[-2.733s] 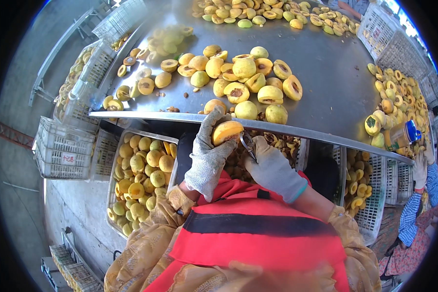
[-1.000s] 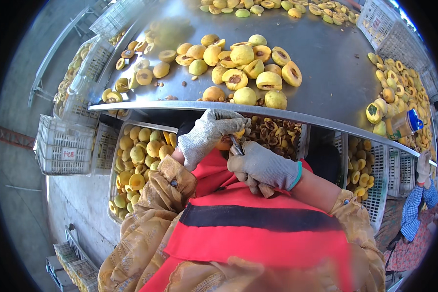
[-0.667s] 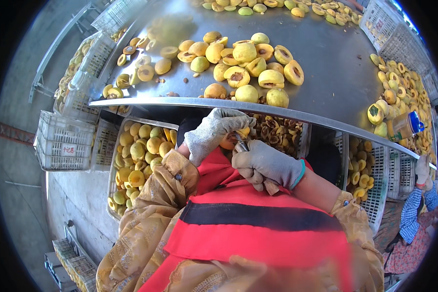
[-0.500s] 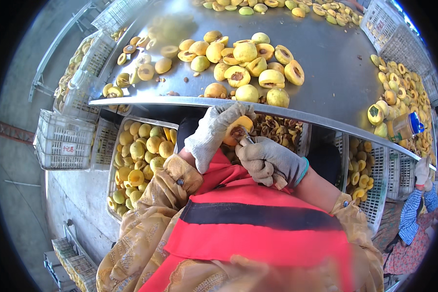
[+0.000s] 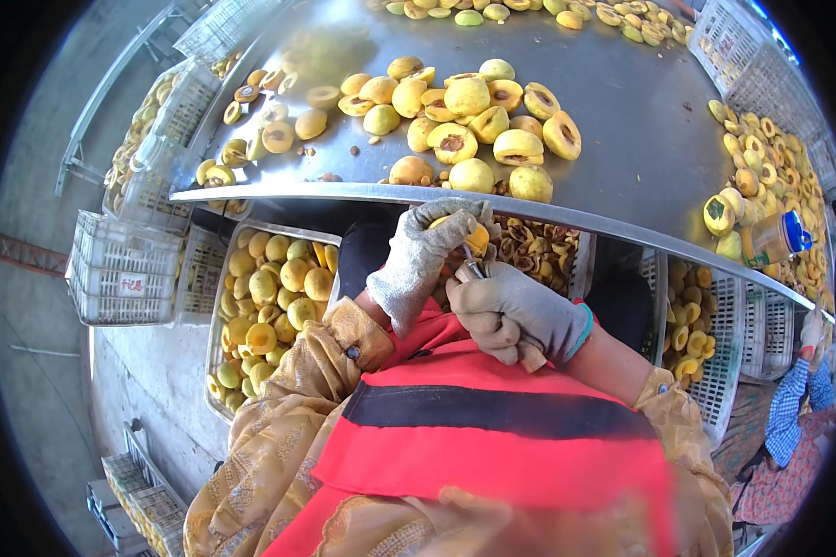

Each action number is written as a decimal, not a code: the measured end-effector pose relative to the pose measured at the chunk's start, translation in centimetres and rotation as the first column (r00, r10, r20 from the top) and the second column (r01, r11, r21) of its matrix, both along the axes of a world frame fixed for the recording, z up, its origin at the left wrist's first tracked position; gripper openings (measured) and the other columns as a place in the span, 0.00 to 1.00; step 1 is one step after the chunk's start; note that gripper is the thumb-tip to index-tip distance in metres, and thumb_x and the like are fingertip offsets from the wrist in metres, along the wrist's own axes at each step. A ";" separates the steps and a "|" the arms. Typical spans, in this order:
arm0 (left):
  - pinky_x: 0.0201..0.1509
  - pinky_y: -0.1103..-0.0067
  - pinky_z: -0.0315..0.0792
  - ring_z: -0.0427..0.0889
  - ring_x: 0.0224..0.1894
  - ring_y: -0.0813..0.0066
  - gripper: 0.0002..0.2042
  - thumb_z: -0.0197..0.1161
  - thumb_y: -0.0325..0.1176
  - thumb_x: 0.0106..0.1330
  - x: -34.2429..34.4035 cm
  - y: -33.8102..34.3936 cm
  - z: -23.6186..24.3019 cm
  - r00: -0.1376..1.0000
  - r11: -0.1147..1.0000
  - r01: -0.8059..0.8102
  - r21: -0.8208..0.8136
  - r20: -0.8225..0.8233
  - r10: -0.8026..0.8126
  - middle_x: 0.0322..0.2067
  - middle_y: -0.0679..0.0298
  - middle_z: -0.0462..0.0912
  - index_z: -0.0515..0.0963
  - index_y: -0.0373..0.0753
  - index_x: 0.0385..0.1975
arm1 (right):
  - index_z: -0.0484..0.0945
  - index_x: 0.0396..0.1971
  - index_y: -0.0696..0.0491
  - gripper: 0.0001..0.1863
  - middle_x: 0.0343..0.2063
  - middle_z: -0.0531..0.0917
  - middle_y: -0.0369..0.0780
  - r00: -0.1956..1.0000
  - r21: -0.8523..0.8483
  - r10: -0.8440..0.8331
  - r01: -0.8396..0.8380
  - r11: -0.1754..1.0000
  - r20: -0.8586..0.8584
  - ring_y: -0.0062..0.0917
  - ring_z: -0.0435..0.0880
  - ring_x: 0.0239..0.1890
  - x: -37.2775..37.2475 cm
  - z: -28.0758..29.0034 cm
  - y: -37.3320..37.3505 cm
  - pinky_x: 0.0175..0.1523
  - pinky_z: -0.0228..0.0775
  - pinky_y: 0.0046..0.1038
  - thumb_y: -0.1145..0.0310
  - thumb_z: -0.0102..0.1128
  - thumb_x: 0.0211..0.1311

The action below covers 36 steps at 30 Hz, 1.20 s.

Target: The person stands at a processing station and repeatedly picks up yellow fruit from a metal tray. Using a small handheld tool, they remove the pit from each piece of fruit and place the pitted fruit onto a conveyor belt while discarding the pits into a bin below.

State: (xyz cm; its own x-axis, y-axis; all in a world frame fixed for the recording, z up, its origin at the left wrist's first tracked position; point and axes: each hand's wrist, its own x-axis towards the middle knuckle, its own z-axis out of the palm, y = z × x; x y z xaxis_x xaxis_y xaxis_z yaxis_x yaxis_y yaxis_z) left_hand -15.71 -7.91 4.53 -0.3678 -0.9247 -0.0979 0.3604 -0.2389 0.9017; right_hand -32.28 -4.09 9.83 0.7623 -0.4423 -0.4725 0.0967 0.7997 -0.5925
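In a grey-white work glove, my left hand (image 5: 423, 255) is closed round a yellow peach half (image 5: 477, 239) just below the table's front edge. My fingers cover most of the fruit. My right hand (image 5: 520, 314), gloved in grey, grips a pitting tool (image 5: 531, 356) whose wooden handle end sticks out under the fist. Its metal shaft points up at the peach half and seems to touch it; the tip is hidden. Beneath my hands a crate holds brown pits and scraps (image 5: 541, 249). Ahead on the metal table lies a pile of halved peaches (image 5: 469, 97).
A crate of yellow peach halves (image 5: 269, 288) stands at my left, another (image 5: 687, 325) at my right. White plastic crates (image 5: 121, 269) are stacked farther left. A blue-lidded jar (image 5: 777, 239) sits near the table's right edge. A co-worker's blue checked sleeve (image 5: 786, 408) shows at far right.
My left hand has turned the peach half and closed further over it, so its reddish hollow no longer faces up. My right hand keeps the tool and has barely moved.
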 end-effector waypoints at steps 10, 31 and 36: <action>0.43 0.71 0.78 0.78 0.43 0.64 0.23 0.57 0.50 0.67 -2.6 -0.1 1.7 0.842 0.913 -0.271 0.304 -0.385 0.378 0.44 0.56 0.76 0.66 0.40 0.53 | 0.66 0.32 0.51 0.06 0.11 0.64 0.30 0.931 0.091 -0.096 0.069 0.994 0.353 0.12 0.57 0.06 -3.2 -1.8 0.4 0.09 0.49 0.17 0.69 0.54 0.60; 0.42 0.72 0.75 0.81 0.36 0.62 0.20 0.56 0.48 0.66 43.6 22.3 -12.8 -0.291 -0.182 -0.955 -0.232 0.637 0.714 0.38 0.58 0.81 0.75 0.38 0.47 | 0.71 0.36 0.51 0.16 0.12 0.55 0.25 0.872 0.353 -0.489 0.460 0.815 -0.007 0.10 0.54 0.09 -4.2 -13.7 -0.4 0.14 0.45 0.17 0.53 0.43 0.72; 0.59 0.68 0.65 0.72 0.55 0.53 0.33 0.62 0.53 0.59 51.6 19.1 -16.8 -0.573 0.422 -0.640 -0.642 0.765 0.295 0.51 0.45 0.75 0.68 0.33 0.57 | 0.69 0.34 0.49 0.14 0.12 0.55 0.25 0.843 0.242 -0.520 0.538 0.807 -0.140 0.11 0.54 0.08 -3.7 -12.3 0.4 0.13 0.44 0.18 0.54 0.43 0.71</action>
State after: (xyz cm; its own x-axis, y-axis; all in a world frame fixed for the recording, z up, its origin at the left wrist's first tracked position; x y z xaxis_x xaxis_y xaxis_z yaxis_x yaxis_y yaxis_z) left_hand 35.89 11.14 -12.23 0.8528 -0.4148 0.3174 -0.5152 -0.7677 0.3810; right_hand -35.95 -3.71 -2.44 0.4107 -0.6211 -0.6674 0.5194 0.7611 -0.3887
